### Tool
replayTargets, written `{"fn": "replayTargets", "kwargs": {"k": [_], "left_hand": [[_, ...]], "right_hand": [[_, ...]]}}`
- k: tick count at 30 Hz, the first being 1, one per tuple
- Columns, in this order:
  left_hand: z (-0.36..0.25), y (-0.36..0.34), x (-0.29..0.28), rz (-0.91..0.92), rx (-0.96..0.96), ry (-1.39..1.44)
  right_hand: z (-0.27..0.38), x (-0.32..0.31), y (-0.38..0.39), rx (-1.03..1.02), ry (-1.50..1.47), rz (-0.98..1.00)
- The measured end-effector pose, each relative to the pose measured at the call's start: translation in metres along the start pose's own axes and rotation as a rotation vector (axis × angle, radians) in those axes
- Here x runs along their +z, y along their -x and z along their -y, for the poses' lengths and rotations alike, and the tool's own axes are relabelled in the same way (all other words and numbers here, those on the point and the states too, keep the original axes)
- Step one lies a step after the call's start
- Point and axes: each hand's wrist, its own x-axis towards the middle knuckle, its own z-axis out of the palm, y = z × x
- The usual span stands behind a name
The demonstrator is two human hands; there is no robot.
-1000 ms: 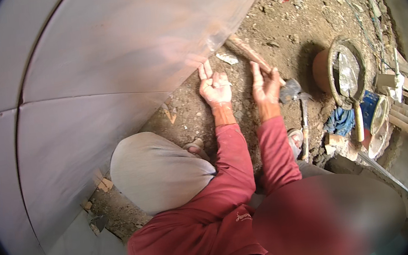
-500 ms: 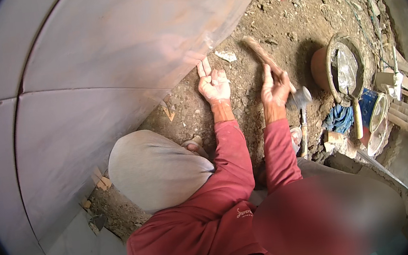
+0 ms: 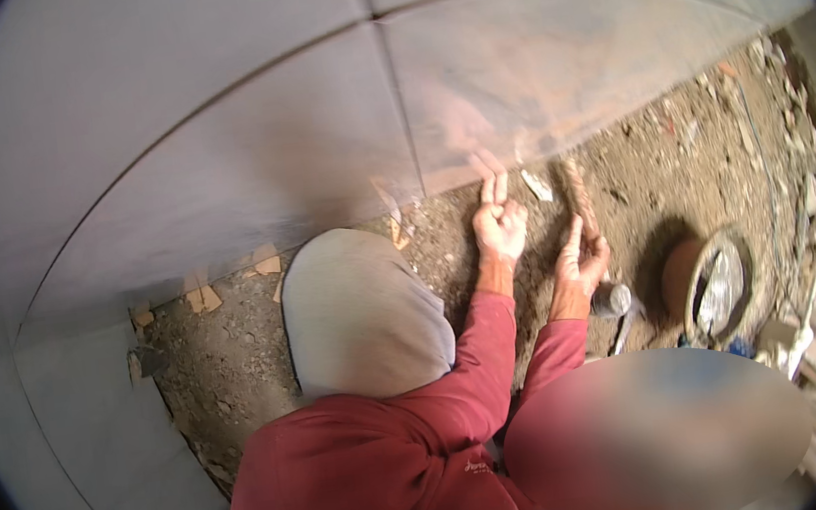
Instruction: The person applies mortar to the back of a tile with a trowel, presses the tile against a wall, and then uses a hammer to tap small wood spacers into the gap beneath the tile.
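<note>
My left hand (image 3: 501, 232) is at the foot of the tiled wall, two fingers stretched out against the lower edge of a large glossy tile (image 3: 518, 71), the others curled. I see nothing held in it. To its right, my right hand (image 3: 580, 266) grips a hammer (image 3: 578, 193) by its wooden handle, close to the metal head. The handle's free end points at the tile's bottom edge; whether it touches cannot be made out. A pale flat scrap (image 3: 537, 185) lies on the soil between the handle and my left fingers.
A round bucket (image 3: 684, 276) with a shiny grey object inside stands on the dirt at right. Small tan chips (image 3: 201, 295) lie along the wall's foot. Rubble (image 3: 714, 109) covers the far right ground. My grey-clad knee (image 3: 364, 310) is near the wall; a blurred patch hides the lower right.
The view has swung, so the wall now spans the top. The hammer handle's free end is nearer the tile's lower edge. My left fingers stay at that edge.
</note>
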Motion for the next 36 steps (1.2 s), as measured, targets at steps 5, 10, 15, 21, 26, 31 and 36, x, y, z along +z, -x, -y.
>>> {"fn": "replayTargets", "kwargs": {"k": [5,10,15,21,26,31,36], "left_hand": [[-0.021,0.011,-0.002,0.01,0.027,0.048],[-0.017,0.011,-0.004,0.007,0.035,0.067],[-0.009,0.008,0.001,0.037,0.015,0.039],[-0.015,0.008,-0.005,0.011,0.033,0.033],[-0.006,0.011,0.009,-0.053,0.001,0.016],[-0.021,0.011,-0.01,0.009,0.018,0.035],[0.0,0.006,0.001,-0.077,-0.016,0.041]], "right_hand": [[0.001,-0.006,-0.004,0.257,-0.166,0.01],[0.022,-0.002,-0.002,0.049,-0.272,-0.031],[-0.022,0.008,-0.011,0.02,-0.137,-0.029],[0.02,0.004,0.002,0.013,-0.154,0.082],[-0.016,0.032,0.005,0.209,-0.249,-0.07],[-0.003,0.01,0.01,0.063,-0.034,0.041],[-0.013,0.0,-0.002,-0.163,0.366,0.248]]}}
